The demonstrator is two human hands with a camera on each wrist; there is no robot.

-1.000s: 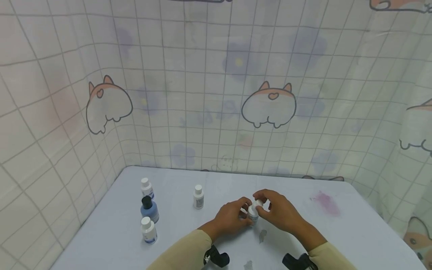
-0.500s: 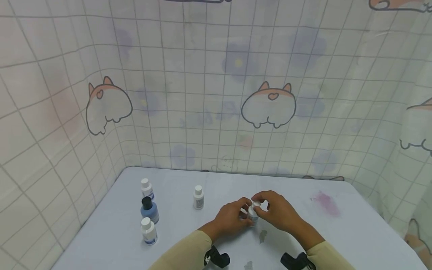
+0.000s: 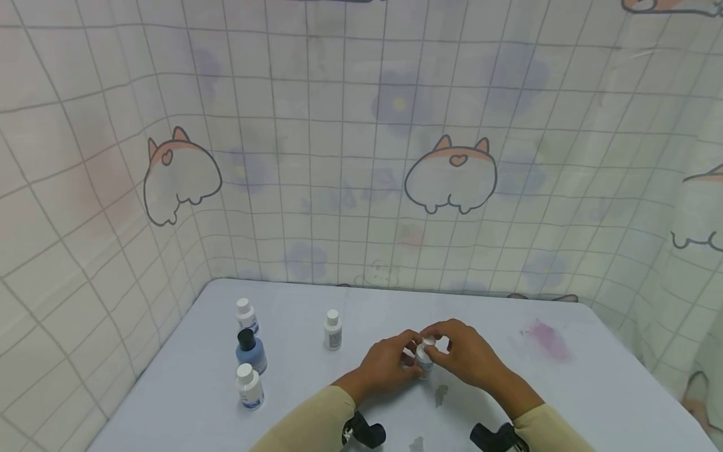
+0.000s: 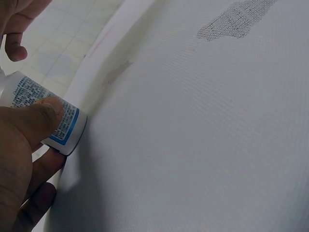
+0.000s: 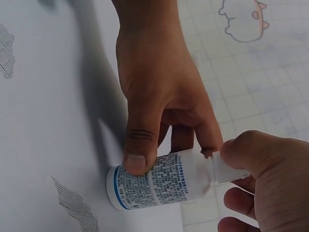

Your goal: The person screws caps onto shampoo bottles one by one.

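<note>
A small white bottle [image 5: 164,181] with a blue-edged printed label stands upright on the white table. My left hand [image 3: 386,363] grips its body; the left thumb [image 4: 46,116] lies across the label. With thumb and fingers, my right hand [image 3: 465,351] pinches the white cap [image 5: 224,169] on top. The cap sits at the bottle's neck, partly covered by the right thumb and fingers. In the left wrist view the cap is out of frame.
To the left of the hands stands another white bottle [image 3: 332,331]. Further left are a white bottle [image 3: 246,315], a blue bottle with a black cap [image 3: 251,351] and a white bottle [image 3: 249,387] in a row. A pink stain [image 3: 546,341] marks the table [image 3: 599,389] at right.
The right hand has shifted slightly left with the cap, which looked tilted at first and now sits straighter over the neck. The left hand has kept its hold on the bottle.
</note>
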